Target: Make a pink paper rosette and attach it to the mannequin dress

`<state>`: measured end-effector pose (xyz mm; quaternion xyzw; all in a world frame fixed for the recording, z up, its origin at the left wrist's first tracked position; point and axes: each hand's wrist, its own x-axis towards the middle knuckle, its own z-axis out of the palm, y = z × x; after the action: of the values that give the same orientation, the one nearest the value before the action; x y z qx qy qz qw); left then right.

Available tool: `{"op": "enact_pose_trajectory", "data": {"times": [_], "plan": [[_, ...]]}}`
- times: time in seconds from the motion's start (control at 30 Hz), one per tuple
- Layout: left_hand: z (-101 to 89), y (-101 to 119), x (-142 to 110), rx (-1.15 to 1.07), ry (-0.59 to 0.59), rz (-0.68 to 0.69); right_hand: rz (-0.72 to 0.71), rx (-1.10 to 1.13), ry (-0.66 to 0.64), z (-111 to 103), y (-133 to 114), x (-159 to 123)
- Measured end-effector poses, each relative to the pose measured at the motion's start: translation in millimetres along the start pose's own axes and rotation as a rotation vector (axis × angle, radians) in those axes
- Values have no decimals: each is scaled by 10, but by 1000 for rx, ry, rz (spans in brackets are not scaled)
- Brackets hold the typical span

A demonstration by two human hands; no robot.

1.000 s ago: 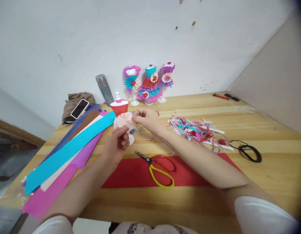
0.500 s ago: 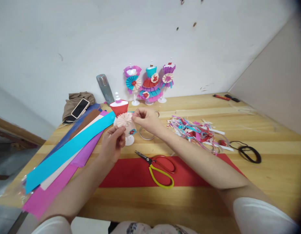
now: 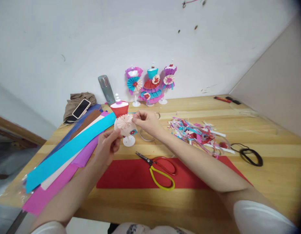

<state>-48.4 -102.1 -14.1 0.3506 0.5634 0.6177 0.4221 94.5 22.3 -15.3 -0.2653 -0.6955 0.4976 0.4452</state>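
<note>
A small white dress form [image 3: 129, 141] stands upright in front of me, wearing a red paper bodice [image 3: 119, 109]. On its waist sits a pale pink pleated paper rosette [image 3: 124, 121]. My right hand [image 3: 145, 121] pinches the rosette's right edge between thumb and fingers. At the lower left, my left hand [image 3: 109, 142] is closed in a pinch at the edge of the pale skirt paper. Lower on the skirt shows a small red and blue flower patch [image 3: 133, 132]. Scissors [image 3: 156, 170] with red and yellow handles lie on a red paper strip [image 3: 189, 174] nearer me.
Several coloured paper strips [image 3: 67, 152] fan out at left, near a phone [image 3: 81, 109] and a flask [image 3: 106, 88]. Three dressed forms [image 3: 152, 85] stand by the wall. Paper scraps [image 3: 199, 133] lie at right, beside a black cord [image 3: 251, 157].
My left hand has slid left and down from the rosette's lower edge, uncovering more of the skirt and base. My right hand stays at the right edge. The view has shifted slightly.
</note>
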Motion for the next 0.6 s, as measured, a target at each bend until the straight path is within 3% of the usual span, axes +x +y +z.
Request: {"op": "enact_pose_trajectory", "data": {"times": [0.13, 0.23, 0.37, 0.6], "plan": [[-68, 64, 77, 154, 201, 343, 18, 39, -13, -22, 2, -13], [-78, 135, 209, 355, 272, 501, 25, 76, -31, -41, 10, -21], [-20, 184, 375, 558, 146, 553, 19, 130, -47, -62, 28, -23], [83, 163, 439, 430, -23, 475, 8, 163, -80, -107, 43, -28]]}}
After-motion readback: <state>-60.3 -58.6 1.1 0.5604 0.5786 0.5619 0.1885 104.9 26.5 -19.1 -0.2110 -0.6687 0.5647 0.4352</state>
